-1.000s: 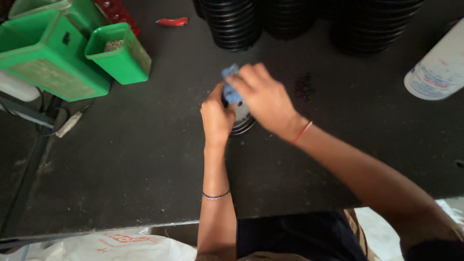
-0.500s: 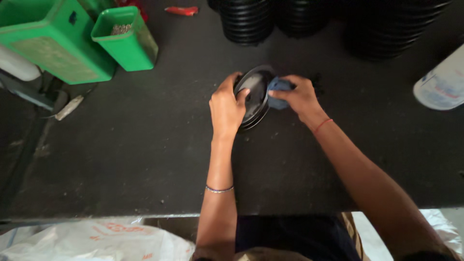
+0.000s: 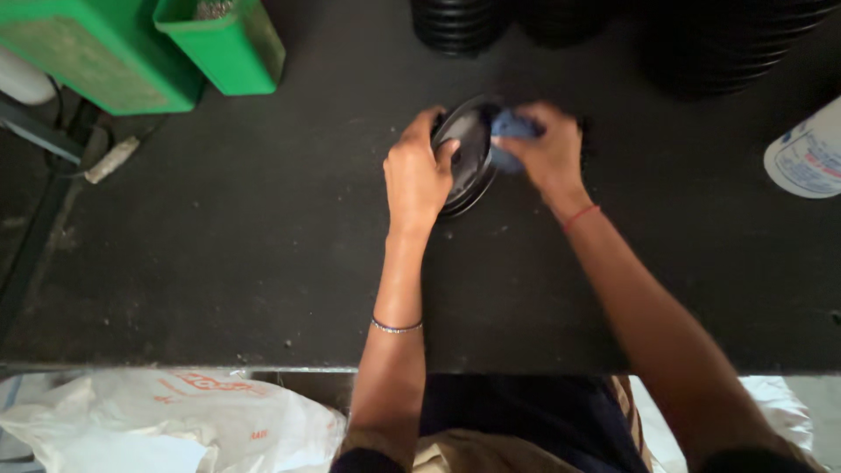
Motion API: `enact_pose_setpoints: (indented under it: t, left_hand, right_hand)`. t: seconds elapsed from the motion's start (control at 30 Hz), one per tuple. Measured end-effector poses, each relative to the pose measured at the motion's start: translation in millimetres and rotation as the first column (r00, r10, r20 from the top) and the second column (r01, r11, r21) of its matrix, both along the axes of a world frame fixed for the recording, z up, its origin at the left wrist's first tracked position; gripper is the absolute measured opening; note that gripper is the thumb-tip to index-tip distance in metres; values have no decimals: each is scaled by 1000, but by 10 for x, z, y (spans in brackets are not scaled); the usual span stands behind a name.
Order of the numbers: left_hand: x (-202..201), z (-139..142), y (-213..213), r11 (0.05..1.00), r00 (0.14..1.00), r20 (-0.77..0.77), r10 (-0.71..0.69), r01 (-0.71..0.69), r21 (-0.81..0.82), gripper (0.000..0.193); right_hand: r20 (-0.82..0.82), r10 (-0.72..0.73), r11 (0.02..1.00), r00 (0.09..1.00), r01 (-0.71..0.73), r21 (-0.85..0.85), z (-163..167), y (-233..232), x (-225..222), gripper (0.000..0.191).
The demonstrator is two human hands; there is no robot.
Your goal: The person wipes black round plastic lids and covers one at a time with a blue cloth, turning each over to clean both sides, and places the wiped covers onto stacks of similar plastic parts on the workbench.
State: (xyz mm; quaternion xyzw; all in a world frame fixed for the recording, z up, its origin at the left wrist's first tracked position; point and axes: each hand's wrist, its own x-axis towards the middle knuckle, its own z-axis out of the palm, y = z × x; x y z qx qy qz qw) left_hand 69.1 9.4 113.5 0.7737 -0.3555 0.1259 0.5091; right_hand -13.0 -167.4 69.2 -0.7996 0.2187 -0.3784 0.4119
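Black and round, the disc (image 3: pixel 469 158) stands tilted on its edge on the dark worktable (image 3: pixel 263 263), a little above the middle of the view, and both of my hands are on it. My left hand (image 3: pixel 418 175) is closed around its near rim, fingers curled over the top edge and thumb pressed on the inner face, so the disc is clamped upright rather than lying flat. My right hand (image 3: pixel 547 153) is bunched tight around a small blue cloth (image 3: pixel 508 131), which is pushed against the disc's upper right edge; the fingers are blurred, so I cannot tell exactly how they sit on the cloth. A thin bangle (image 3: pixel 396 327) rings my left forearm and a red thread (image 3: pixel 580 216) circles my right wrist. Well beyond my hands, along the far edge of the table, stand stacks of black ribbed discs (image 3: pixel 460 24), with more dark stacks (image 3: pixel 736 44) to the right of them. At the far left sit a large green bin (image 3: pixel 96 61) and a smaller green bin (image 3: pixel 232 52) just beside it, the smaller one holding something greyish that I cannot make out. A white container (image 3: pixel 806 158) with blue and red print lies at the right edge, well apart from my hands. Below the table's near edge a white plastic bag (image 3: pixel 175 420) lies crumpled on the left.
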Motion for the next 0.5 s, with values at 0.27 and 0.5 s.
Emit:
enact_pose_setpoints:
  t: [0.27,0.5]
  left_hand:
    - [-4,92,143,997,997,17,-73,73,18,37]
    - [100,-85,39,989,1000,5,3,-3,148,35]
  right_hand:
    - [98,50,871,994,5,-492,351,24,-173,32]
    - [-30,134,556,990,-101,-825,804,754,-187,46]
